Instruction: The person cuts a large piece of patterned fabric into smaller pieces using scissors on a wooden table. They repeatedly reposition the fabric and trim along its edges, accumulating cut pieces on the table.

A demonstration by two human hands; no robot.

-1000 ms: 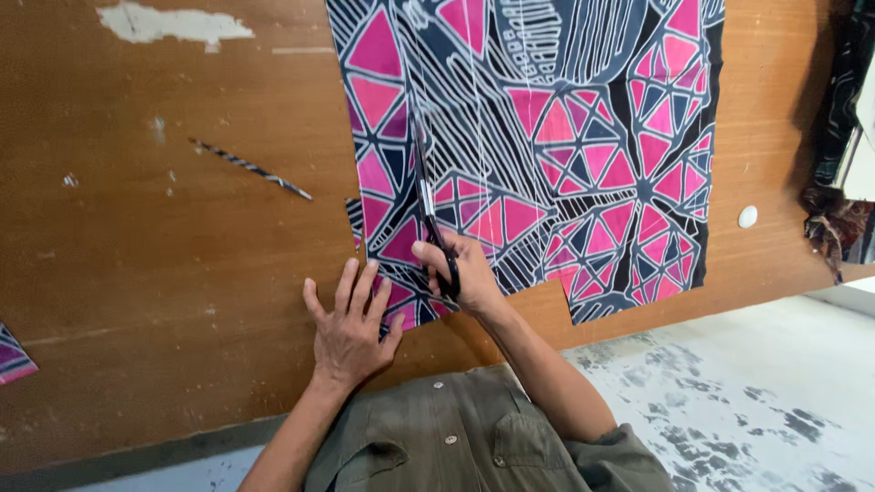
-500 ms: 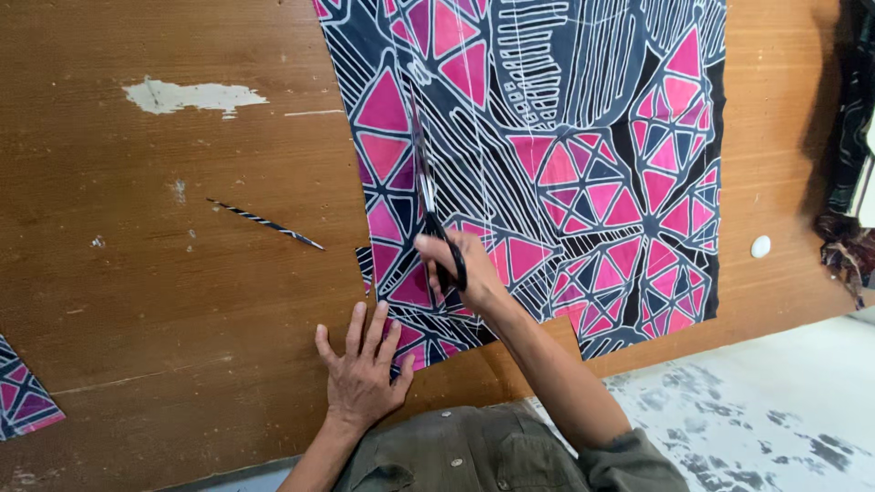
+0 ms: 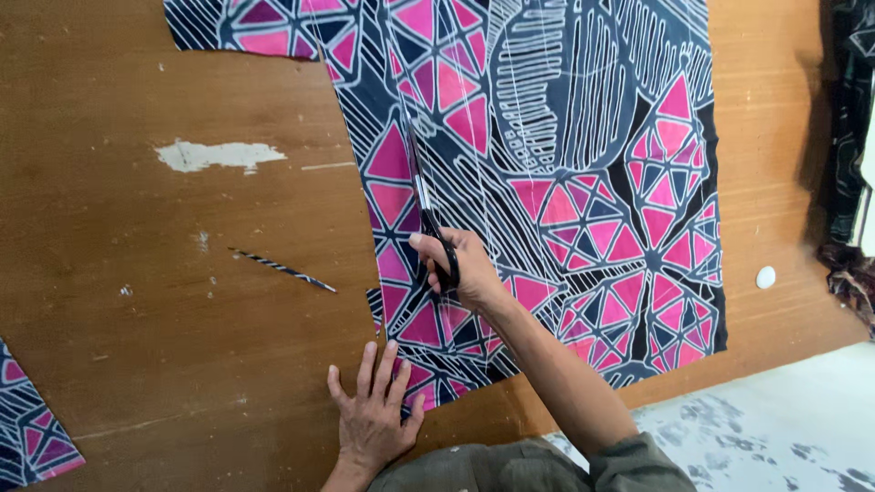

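A large sheet of thin cloth (image 3: pixel 547 182) lies flat on a brown wooden table (image 3: pixel 182 301), printed with pink triangles, black fields and fine white lines. It runs from the table's far edge down to the near edge, toward the right side. The tabletop is smooth but worn, with a pale chipped patch (image 3: pixel 219 155) toward the left and a thin striped sliver of cloth (image 3: pixel 281 270) lying loose below it. A small scrap of the same print (image 3: pixel 32 437) sits at the near left corner, and a white round disc (image 3: pixel 766 277) rests near the right edge.

The right hand (image 3: pixel 460 269) is clamped around the black handles of a pair of scissors (image 3: pixel 428 214), whose narrow blades point away into the cloth. The left hand (image 3: pixel 374 415) lies flat, fingers spread, pressing the cloth's lower left edge by the near edge.
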